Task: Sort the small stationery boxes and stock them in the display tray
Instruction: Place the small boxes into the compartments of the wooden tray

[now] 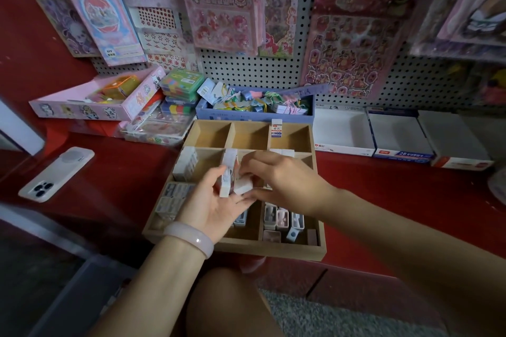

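At the centre of the head view, both hands meet above the middle row of the wooden display tray (321,250), which sits on a red shelf (410,200) in the lower middle of the frame. The left hand (216,205), palm up with a pale pink bangle (191,238) on its wrist, cradles a small stack of white stationery boxes (228,172) standing on edge against its fingers. The right hand (284,180) comes in from the right, its fingers curled and pinching one small white box (243,186) that lies just beside the stack, touching the left palm (exactly which fingertips close on it is hard to tell).

Below the hands, the tray's lower right compartments hold pink and grey boxes (282,220) packed upright; the lower left compartments hold more grey ones (172,197). A row of white boxes (187,163) stands in the middle-left compartment, and one lone box (276,128) stands on the divider in the top row.

At the left of the frame a phone (56,174) lies face down on the shelf. Sticker sheets (353,38) hang on the pegboard across the top, and open white cartons (342,131) line the right.
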A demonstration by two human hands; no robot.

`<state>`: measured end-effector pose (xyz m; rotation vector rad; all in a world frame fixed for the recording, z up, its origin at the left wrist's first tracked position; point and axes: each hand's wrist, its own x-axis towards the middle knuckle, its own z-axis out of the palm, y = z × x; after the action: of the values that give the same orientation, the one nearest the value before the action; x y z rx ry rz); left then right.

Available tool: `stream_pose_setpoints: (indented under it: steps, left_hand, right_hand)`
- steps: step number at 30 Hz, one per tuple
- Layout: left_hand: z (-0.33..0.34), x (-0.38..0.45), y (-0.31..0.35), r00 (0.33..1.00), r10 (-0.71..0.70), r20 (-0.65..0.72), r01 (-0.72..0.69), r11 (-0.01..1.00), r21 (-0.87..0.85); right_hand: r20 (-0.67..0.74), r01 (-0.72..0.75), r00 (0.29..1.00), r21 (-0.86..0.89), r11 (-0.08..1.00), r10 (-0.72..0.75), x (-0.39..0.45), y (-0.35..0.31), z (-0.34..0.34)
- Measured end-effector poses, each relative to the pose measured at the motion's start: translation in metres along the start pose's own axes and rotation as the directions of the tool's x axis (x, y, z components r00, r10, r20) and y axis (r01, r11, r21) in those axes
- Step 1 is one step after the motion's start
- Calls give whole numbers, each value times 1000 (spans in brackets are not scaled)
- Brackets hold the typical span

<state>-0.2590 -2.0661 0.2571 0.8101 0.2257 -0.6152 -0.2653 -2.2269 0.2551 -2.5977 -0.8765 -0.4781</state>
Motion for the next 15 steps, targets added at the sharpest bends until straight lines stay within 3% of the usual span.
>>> stream_pose_setpoints:
  steps: [5,10,15]
  left_hand:
    - [-2,-1,-1,999,-32,-25,31,998,-53]
    - [-4,4,4,991,2,-137,-27,983,-179]
    - [-4,6,5,981,61,-186,-84,990,-115]
  right_hand:
    - [-44,-7,999,-22,1000,6,-4,10,-15]
    - [-186,-337,920,68,939,344,-5,41,-36]
    - [35,-584,811,8,812,584,-19,65,-33]
